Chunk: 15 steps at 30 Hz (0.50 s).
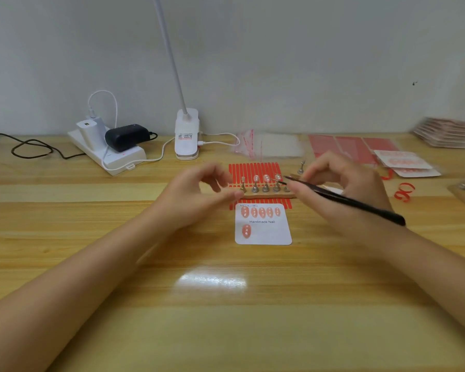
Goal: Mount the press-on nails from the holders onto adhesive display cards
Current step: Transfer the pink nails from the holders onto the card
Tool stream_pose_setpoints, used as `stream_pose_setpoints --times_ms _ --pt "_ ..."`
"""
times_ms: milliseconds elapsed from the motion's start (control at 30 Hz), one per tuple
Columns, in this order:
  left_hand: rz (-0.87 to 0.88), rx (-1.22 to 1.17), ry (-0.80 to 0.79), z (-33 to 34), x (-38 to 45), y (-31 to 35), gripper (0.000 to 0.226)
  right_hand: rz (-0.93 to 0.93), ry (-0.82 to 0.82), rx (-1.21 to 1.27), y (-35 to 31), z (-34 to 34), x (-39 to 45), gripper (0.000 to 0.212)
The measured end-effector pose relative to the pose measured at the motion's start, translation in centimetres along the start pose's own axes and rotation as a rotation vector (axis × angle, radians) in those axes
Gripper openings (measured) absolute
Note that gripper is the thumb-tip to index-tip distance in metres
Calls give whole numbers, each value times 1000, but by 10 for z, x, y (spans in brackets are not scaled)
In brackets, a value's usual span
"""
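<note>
A white display card printed "Handmade Nail" lies on the wooden table, with a row of pink nails along its top and one pink nail below. Behind it a wooden holder strip carries metal stands; three of them bear pink nails, and the leftmost stand is bare. My right hand grips black tweezers whose tip points at the rightmost nail on the strip. Just left of the strip, my left hand hovers with loosely curled fingers and holds nothing.
A red striped adhesive sheet lies under the strip. A loose stand, clear bags, red sheets, finished cards and a stack sit at back right. A lamp base and power strip stand at back left.
</note>
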<state>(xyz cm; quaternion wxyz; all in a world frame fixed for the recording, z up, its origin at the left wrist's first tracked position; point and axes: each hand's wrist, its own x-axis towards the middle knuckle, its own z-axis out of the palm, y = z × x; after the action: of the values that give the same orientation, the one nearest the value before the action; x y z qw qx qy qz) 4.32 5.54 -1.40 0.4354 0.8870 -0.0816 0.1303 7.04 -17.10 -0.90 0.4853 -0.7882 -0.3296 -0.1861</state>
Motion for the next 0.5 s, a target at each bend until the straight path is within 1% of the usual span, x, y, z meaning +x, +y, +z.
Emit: stream_pose_setpoints --times_ms 67,167,233,300,333,500 --pt "-67 -6 8 7 14 -1 28 33 -33 -26 5 2 8 13" --pt "-147 -7 -58 22 31 -1 40 4 -105 -66 12 7 17 12" --pt "-171 -3 -75 31 36 -1 32 -48 -134 -101 16 12 20 11" --pt "-181 20 -48 37 38 -2 14 -110 -133 -135 21 17 19 12" --pt "-186 22 -30 38 38 -3 9 -137 -125 -147 23 19 17 11" --pt "-176 -4 -8 39 35 -3 16 -165 -58 -178 31 23 14 7"
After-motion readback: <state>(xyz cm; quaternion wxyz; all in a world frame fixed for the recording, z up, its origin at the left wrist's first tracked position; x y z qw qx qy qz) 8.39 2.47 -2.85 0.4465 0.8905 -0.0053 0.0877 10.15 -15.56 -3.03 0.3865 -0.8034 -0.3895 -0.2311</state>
